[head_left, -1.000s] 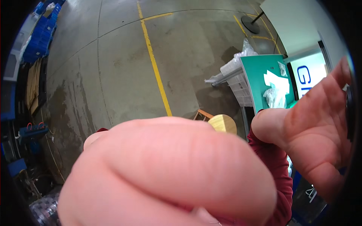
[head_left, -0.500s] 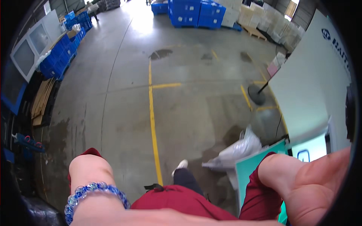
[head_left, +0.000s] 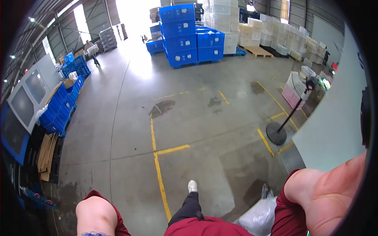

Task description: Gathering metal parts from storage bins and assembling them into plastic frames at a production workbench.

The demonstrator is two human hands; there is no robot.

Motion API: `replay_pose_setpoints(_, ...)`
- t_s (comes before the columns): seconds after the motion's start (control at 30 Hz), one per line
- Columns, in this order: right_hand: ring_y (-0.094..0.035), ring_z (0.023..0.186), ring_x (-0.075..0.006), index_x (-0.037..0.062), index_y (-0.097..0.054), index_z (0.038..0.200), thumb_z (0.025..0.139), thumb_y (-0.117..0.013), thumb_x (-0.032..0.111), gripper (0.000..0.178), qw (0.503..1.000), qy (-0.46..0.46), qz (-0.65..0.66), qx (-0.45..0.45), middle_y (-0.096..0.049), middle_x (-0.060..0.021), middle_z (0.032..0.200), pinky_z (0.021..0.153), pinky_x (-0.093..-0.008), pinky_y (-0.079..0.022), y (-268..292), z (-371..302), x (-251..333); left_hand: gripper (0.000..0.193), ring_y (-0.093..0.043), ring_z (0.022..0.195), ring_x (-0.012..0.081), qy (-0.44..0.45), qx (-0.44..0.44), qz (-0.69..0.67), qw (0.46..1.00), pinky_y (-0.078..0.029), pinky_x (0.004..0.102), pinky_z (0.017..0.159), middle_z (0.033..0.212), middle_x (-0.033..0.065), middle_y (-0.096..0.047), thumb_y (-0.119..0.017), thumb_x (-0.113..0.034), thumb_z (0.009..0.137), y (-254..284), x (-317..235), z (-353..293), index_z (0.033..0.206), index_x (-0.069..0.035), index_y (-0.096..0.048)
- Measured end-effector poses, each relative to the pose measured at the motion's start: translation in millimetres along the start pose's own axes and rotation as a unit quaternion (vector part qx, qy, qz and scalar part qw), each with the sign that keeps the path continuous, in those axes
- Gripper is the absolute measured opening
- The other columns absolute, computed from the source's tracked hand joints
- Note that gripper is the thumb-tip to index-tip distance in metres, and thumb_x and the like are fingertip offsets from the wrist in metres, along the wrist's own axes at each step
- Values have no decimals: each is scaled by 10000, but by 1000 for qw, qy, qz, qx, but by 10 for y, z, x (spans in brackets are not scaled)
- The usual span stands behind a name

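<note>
My right arm is bent up at the right edge, with a dark red sleeve point(head_left: 289, 208). Only the heel and part of the palm of my right hand point(head_left: 334, 196) show, and its fingers are cut off by the picture's rim. My left forearm point(head_left: 96, 216) rises at the lower left, also out of a dark red sleeve. A blue bead bracelet point(head_left: 94, 233) shows at the bottom edge, and my left hand is out of sight. Below my right arm lies a whitish plastic bag point(head_left: 258, 216). No held thing can be seen.
Tall blue crates point(head_left: 179, 37) stand ahead, with pale stacked bins point(head_left: 271, 35) farther right. A black stand point(head_left: 276, 133) with a round base is beside a white panel point(head_left: 330, 129). Flattened cardboard point(head_left: 46, 155) and blue crates point(head_left: 57, 112) line the left. A person point(head_left: 91, 51) walks far left.
The view has tipped upward, showing more of the hall. My left wrist and bracelet have dropped mostly out of the lower edge. My right hand stays at the right rim.
</note>
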State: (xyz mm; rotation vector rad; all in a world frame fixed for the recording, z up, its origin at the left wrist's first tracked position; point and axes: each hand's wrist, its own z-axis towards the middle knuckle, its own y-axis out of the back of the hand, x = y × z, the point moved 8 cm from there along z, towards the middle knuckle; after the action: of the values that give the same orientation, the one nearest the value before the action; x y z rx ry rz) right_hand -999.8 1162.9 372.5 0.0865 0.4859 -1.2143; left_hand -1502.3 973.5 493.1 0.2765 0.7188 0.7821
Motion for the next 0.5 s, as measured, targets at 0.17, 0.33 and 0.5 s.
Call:
replay_pose_setpoints(0.17,-431,968,-235,140,-488,1148,874,-421,600,541,999,-13,37,-30,-492,-82,1094,708,-365,-385,-405,-677,-1852,366,-583,950,243,34,5,-45,998,-456,309,819,1074,162,-576,-293,-116,950,1030,291,-257,1094,50,-585)
replay_pose_setpoints(0.33,-438,931,-225,141,-499,1124,879,-417,593,521,998,-17,54,-34,-499,-74,1064,687,-355,-386,995,-1389,-3141,398,-593,977,253,39,19,-108,993,-463,316,845,1112,172,-577,-260,-105,957,2717,1230,-181,1116,71,-580)
replay_pose_setpoints(0.5,-445,894,-216,142,-510,1100,884,-413,586,503,997,-36,47,-54,-507,-65,1035,666,-344,-386,3546,-2500,-4120,295,-578,918,266,258,54,-53,963,-463,369,788,1001,158,-597,-611,-143,820,3867,3695,-731,1077,-6,-564)
